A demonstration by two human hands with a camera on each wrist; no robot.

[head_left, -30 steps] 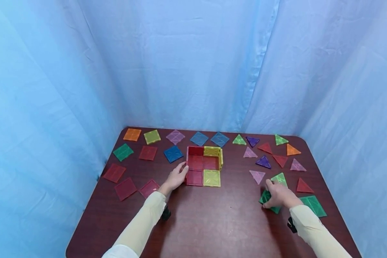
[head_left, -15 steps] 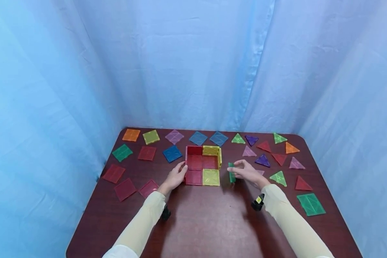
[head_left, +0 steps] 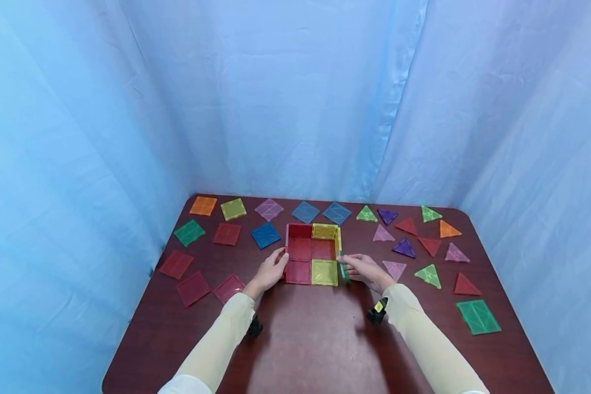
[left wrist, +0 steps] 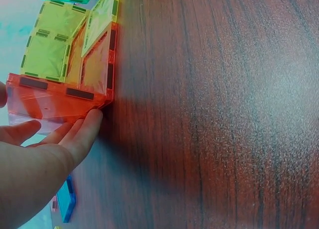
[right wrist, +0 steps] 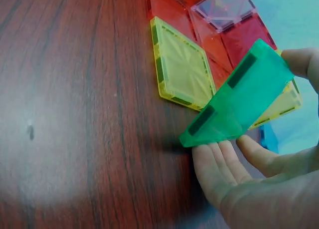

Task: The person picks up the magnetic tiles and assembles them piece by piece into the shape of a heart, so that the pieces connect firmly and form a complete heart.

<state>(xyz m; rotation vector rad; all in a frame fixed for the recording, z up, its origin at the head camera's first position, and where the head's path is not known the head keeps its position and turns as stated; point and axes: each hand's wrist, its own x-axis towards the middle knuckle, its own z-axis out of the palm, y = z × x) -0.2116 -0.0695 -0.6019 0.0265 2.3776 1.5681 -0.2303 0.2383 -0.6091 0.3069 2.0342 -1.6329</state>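
Observation:
In the head view, a low box-like structure of translucent magnetic tiles stands mid-table, with pink, red and yellow floor tiles (head_left: 324,272) and upright red and yellow walls at the back and sides. My left hand (head_left: 270,272) touches its left side; in the left wrist view the fingertips (left wrist: 93,116) rest against the outside of the red wall tile (left wrist: 50,102). My right hand (head_left: 366,271) pinches a green magnetic tile (right wrist: 244,97) between thumb and fingers. That tile is held on edge, tilted, right beside the yellow floor tile (right wrist: 184,64) at the structure's right.
Loose square tiles lie on the left, among them a blue one (head_left: 266,235) and a dark red one (head_left: 193,289). Triangles, including a purple one (head_left: 404,248), are spread on the right, with a larger green tile (head_left: 479,317) nearby. Blue curtains (head_left: 295,98) surround the dark wooden table (head_left: 305,350).
My right hand has picked up the green tile from the right side, carried it left, and brought it to the structure's right edge. My left hand has stayed at the left wall.

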